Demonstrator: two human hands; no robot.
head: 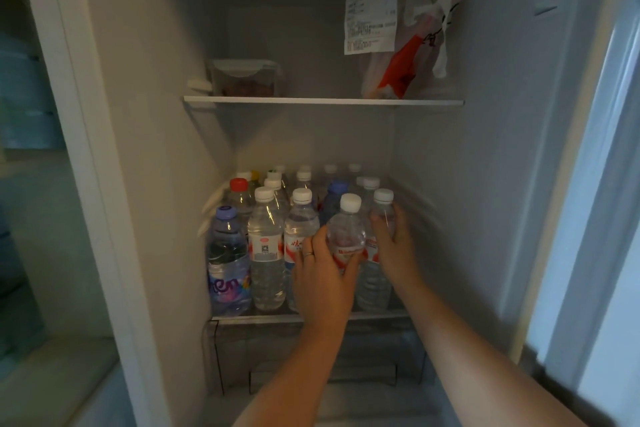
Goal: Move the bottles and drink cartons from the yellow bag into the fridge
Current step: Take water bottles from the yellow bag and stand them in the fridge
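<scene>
The open fridge has a lower shelf (311, 316) crowded with several clear water bottles. My left hand (322, 274) grips a small white-capped water bottle (346, 229) at the front of that shelf, held slightly above the row. My right hand (393, 246) is curled round the neighbouring white-capped bottle (382, 208) at the right end of the front row. A purple-capped bottle (227, 260) stands at the front left, a red-capped one (239, 194) behind it. The yellow bag is out of view.
An upper glass shelf (322, 100) carries a lidded clear food box (247, 78) and a white-and-orange plastic bag (408, 38) with a receipt. A drawer (311, 354) sits under the bottle shelf. The fridge door edge (588, 184) stands to the right.
</scene>
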